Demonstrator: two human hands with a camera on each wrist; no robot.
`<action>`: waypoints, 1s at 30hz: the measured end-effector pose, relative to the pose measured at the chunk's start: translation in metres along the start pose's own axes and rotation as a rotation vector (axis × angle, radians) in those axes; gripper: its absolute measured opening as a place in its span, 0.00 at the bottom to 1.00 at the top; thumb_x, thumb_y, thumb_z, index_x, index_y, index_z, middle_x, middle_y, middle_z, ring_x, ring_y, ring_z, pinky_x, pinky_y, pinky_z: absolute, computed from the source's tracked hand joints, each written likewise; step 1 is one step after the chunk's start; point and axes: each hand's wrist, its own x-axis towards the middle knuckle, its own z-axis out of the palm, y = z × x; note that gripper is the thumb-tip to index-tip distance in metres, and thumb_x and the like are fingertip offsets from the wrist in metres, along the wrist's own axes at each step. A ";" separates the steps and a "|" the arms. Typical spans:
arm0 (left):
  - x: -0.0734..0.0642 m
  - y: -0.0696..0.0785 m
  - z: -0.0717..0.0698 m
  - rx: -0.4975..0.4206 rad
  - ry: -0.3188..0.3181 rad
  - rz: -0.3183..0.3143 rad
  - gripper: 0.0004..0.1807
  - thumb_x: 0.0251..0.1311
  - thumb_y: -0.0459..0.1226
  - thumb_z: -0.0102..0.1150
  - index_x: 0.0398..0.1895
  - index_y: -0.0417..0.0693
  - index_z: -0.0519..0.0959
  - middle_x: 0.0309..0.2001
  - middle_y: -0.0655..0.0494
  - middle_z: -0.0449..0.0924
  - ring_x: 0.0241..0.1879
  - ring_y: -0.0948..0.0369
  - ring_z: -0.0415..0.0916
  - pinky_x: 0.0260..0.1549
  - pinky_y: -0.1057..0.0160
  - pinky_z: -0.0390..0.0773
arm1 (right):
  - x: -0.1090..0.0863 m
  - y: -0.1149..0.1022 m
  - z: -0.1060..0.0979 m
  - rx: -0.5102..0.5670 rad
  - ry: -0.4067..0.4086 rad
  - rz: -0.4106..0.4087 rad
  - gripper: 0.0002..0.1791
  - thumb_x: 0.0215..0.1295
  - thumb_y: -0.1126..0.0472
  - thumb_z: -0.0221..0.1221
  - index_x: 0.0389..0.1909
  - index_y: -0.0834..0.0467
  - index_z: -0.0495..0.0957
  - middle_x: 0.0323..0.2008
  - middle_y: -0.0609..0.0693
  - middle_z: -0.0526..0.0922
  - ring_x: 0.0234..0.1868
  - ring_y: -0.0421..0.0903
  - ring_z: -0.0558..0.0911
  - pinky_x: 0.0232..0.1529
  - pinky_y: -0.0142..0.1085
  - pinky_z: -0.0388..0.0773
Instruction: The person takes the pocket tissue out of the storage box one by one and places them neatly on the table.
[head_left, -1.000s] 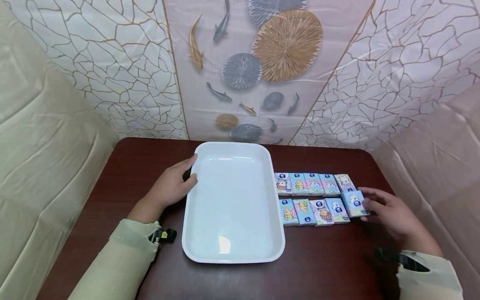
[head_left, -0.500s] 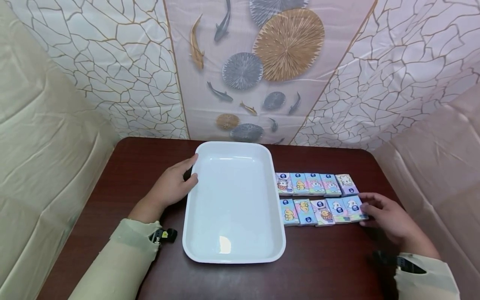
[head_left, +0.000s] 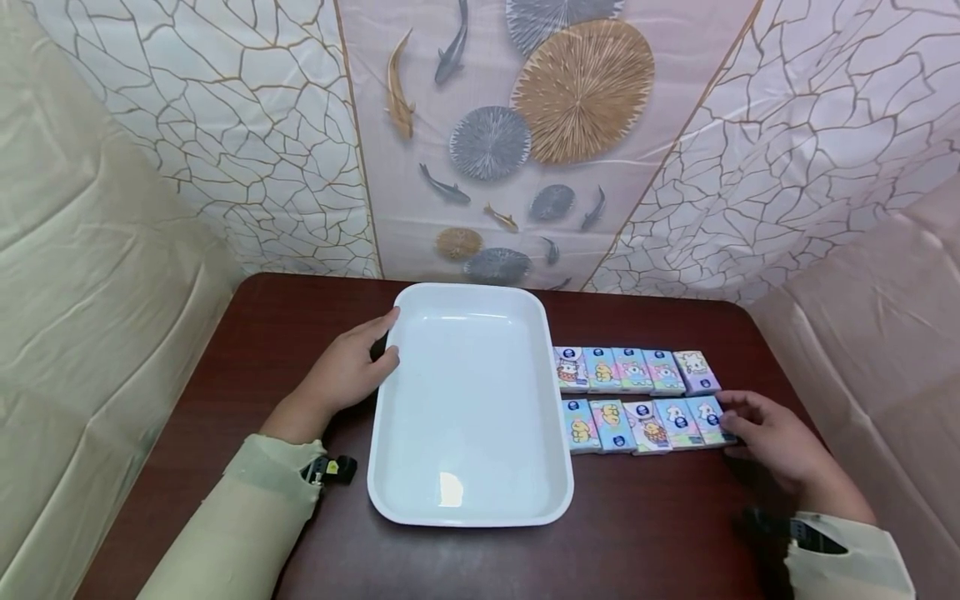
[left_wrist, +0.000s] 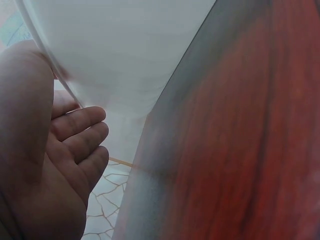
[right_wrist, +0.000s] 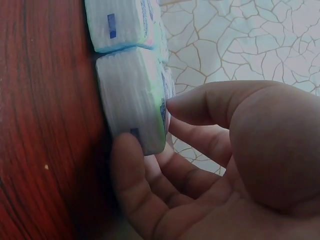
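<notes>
A white rectangular tray [head_left: 472, 408] sits mid-table. My left hand [head_left: 341, 371] holds its left rim, thumb and forefinger over the edge; in the left wrist view the other fingers [left_wrist: 82, 135] lie loosely bent below the rim. To the right, small cartoon-printed tissue packs lie in two rows. My right hand [head_left: 776, 446] grips the rightmost tissue pack [head_left: 710, 419] of the near row by its right end. In the right wrist view the thumb is at its printed face and a fingertip presses the side of this pack [right_wrist: 130, 100]. It lies against its neighbour [head_left: 678, 423].
The far row of tissue packs [head_left: 632, 371] runs from the tray's right rim, its last pack [head_left: 696, 372] slightly askew. All stand on a dark red-brown wooden table [head_left: 630, 533]. A patterned cloth [head_left: 487, 208] hangs behind, with padded beige fabric [head_left: 97, 333] at both sides.
My right hand has brought the held pack down and slightly towards me, from overlapping its neighbours to lying flush at the end of the near row. The left hand and tray have stayed put.
</notes>
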 end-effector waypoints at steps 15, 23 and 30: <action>0.000 -0.005 -0.006 0.011 -0.039 0.005 0.42 0.77 0.56 0.51 0.87 0.57 0.49 0.85 0.54 0.53 0.83 0.52 0.53 0.78 0.41 0.61 | -0.011 -0.038 0.013 -0.451 0.282 -0.138 0.26 0.77 0.48 0.59 0.65 0.61 0.76 0.51 0.64 0.80 0.46 0.56 0.76 0.36 0.41 0.73; -0.002 0.002 -0.011 0.100 -0.061 0.012 0.45 0.76 0.61 0.48 0.87 0.57 0.47 0.86 0.57 0.46 0.85 0.51 0.48 0.79 0.42 0.59 | -0.018 -0.090 0.043 -0.522 0.381 -0.278 0.28 0.72 0.50 0.64 0.66 0.61 0.77 0.63 0.68 0.74 0.54 0.65 0.75 0.46 0.65 0.78; 0.001 0.013 -0.019 0.131 -0.071 0.037 0.45 0.76 0.62 0.48 0.87 0.58 0.48 0.87 0.59 0.43 0.86 0.53 0.39 0.80 0.41 0.58 | -0.020 -0.145 0.073 -0.508 0.359 -0.393 0.27 0.70 0.53 0.66 0.67 0.55 0.77 0.70 0.65 0.71 0.67 0.69 0.68 0.56 0.74 0.74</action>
